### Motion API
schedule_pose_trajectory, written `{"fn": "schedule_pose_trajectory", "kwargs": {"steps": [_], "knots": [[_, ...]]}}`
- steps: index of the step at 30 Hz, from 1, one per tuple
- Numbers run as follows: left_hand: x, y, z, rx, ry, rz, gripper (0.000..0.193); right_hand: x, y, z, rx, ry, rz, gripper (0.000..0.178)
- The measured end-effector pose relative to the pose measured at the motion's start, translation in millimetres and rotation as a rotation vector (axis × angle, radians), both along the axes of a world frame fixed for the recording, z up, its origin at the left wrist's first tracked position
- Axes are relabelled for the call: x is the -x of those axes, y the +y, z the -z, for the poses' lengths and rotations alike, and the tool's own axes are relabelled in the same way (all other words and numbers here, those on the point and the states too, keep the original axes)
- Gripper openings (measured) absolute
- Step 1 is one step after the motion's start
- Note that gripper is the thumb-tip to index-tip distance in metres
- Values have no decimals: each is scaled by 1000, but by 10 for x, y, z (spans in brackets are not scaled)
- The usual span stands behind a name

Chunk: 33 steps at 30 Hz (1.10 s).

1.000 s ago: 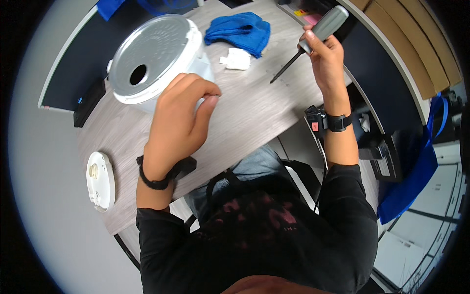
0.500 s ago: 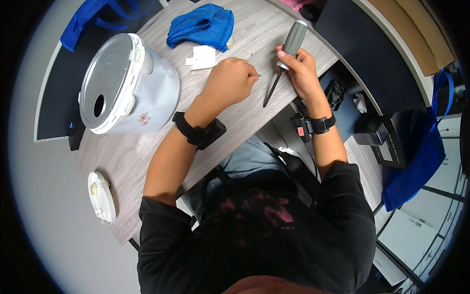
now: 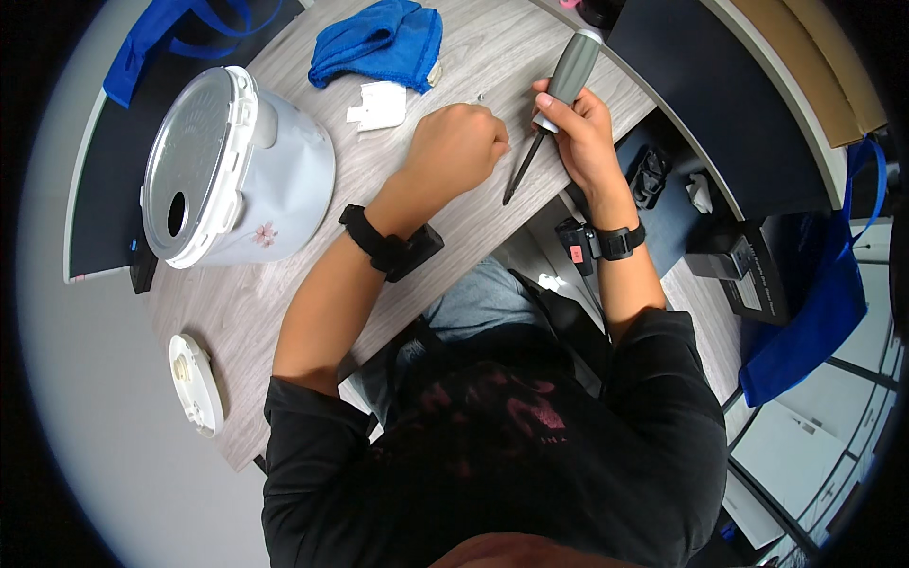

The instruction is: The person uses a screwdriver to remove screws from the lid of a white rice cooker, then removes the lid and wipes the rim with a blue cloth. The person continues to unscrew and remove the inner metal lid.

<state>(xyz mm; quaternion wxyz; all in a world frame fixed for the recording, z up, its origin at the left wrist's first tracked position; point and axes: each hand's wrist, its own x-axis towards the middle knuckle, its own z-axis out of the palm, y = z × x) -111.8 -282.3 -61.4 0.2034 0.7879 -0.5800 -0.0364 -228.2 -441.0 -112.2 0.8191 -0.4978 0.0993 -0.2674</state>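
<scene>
My right hand [image 3: 587,133] is wrapped round the grey handle of a screwdriver [image 3: 572,76]. Its dark shaft slants down toward me, the tip just above the table or resting on it; I cannot tell which. My left hand [image 3: 456,144] is closed, knuckles up, low over the wood-grain table [image 3: 445,241]. What its curled fingers hold, if anything, is hidden. A tiny metal piece [image 3: 480,96], perhaps a screw, lies just beyond that hand. Left of it are a flat white plastic part [image 3: 381,106] and, farther back, a folded blue cloth [image 3: 379,43].
A white lidded tub [image 3: 284,180] with a round hole in its grey top lies tilted at the left. A white oval cover [image 3: 196,383] sits by the table's left edge. Blue bags [image 3: 810,312] and a dark box [image 3: 748,270] stand at the right.
My left hand has shifted slightly right relative to the table things, covering the spot where another tiny piece showed. The screwdriver stays in my right hand, its tip a little farther left.
</scene>
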Motion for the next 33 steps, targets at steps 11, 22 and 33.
{"fn": "schedule_pose_trajectory", "kwargs": {"steps": [11,22,33], "knots": [[19,703,-453,248,0,-40,14,-44,5,17,17,-7,-47,29],[56,1860,-841,626,-533,-222,29,-694,806,-731,390,21,-263,36],[-164,2193,-835,537,-474,-474,60,-1416,1425,-1049,239,-18,-332,32]]}}
